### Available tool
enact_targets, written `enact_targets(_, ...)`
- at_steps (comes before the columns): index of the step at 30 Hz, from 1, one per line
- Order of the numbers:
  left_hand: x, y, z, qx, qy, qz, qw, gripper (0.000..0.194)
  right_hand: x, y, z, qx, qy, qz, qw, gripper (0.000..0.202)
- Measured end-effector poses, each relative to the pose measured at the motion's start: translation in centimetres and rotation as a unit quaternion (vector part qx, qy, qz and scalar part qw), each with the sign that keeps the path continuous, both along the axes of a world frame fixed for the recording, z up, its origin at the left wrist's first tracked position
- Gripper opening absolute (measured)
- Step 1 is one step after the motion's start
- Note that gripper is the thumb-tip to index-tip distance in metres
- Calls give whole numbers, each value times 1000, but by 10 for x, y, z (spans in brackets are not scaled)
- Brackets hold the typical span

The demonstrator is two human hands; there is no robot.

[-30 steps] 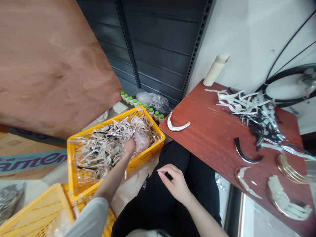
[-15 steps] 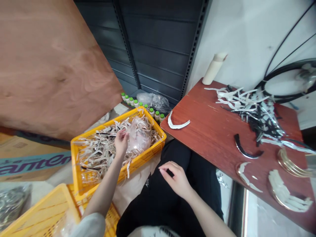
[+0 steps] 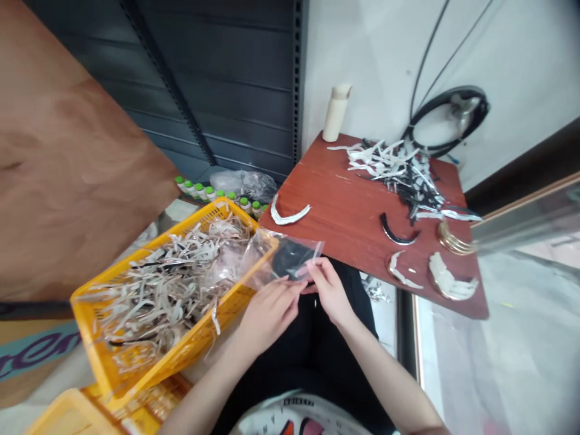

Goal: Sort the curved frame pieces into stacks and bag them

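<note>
Above my lap, both hands pinch the near edge of a clear plastic bag. My left hand is closed on its left part, and my right hand grips the right part with thumb and fingers. The bag's far side reaches over the rim of a yellow crate. That crate is filled with white and dark curved strips in clear wrapping. On the red-brown table, a small bundle of white curved strips lies near the left edge.
A heap of white and black strips covers the table's back right, beside a cream bottle. Single black, white and gold curved pieces lie nearer its front. Green-capped bottles stand behind the crate. A brown board leans at left.
My left hand has come out of the crate and over to my right hand, with a clear bag now between them. The view has turned right.
</note>
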State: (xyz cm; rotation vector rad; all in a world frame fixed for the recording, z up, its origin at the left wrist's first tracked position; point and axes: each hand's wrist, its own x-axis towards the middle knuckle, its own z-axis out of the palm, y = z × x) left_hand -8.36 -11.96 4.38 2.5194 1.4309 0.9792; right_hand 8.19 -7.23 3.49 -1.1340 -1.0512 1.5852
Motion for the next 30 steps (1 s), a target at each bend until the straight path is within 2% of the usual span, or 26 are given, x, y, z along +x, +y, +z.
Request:
enact_targets(3, 24, -2, -20, -94, -46, -46, 993, 42, 18, -10, -16, -34, -2, -31, 999, 36)
enact_targets(5, 32, -2, -27, -169, -107, -56, 978, 38, 26, -20, -25, -39, -9, -39, 998, 36)
enact_targets(10, 46, 9, -23, -250, -218, 27, 943, 16, 31, -39, -32, -10, -25, -60, 998, 40)
enact_targets(14, 58, 21, -13, -303, -238, 55, 921, 19, 29, -46, -32, 43, -46, -77, 995, 40)
enact_targets(20, 65, 26, -6, -333, -236, 79, 909, 20, 32, -48, -33, 138, -125, -82, 979, 30)
enact_targets(26, 63, 25, -13, -341, -287, 81, 892, 22, 33, -49, -34, 133, -105, -83, 982, 27)
enact_targets(30, 61, 24, -15, -329, -287, 75, 897, 21, 31, -50, -36, 115, -75, -89, 987, 27)
